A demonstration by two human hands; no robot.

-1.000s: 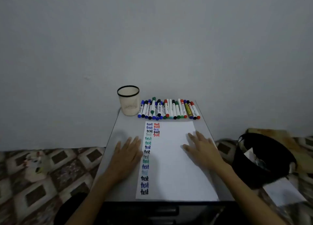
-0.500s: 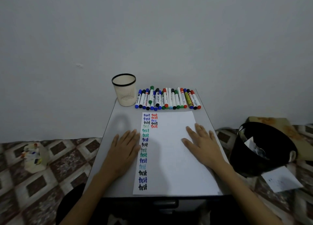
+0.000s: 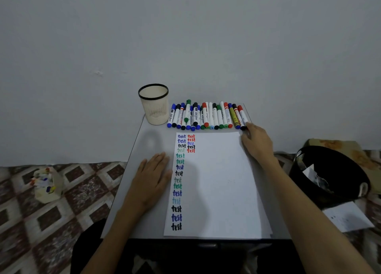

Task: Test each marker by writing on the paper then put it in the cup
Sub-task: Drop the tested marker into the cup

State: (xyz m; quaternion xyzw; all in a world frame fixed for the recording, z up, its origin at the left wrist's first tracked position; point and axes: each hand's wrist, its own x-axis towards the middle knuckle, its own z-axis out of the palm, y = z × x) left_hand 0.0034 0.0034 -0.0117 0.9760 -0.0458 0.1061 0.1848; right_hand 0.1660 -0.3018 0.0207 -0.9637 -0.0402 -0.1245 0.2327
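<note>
A white sheet of paper (image 3: 218, 181) lies on the small grey table (image 3: 152, 141), with the word "test" written down its left side in several colours. Several markers (image 3: 206, 116) lie in a row along the table's far edge. A cream cup with a black rim (image 3: 154, 105) stands left of them and looks empty. My left hand (image 3: 151, 180) rests flat on the table beside the paper's left edge. My right hand (image 3: 256, 142) reaches to the row's right end, fingertips touching the red-capped marker (image 3: 242, 115) there.
A black bin (image 3: 329, 174) with crumpled paper stands on the floor to the right, with a loose sheet (image 3: 348, 217) beside it. A small bag with coloured items (image 3: 46, 184) sits on the patterned floor at left. A plain wall rises right behind the table.
My right hand has left the paper and moved forward and right to the end of the marker row. My left hand stays flat. The camera has tilted slightly.
</note>
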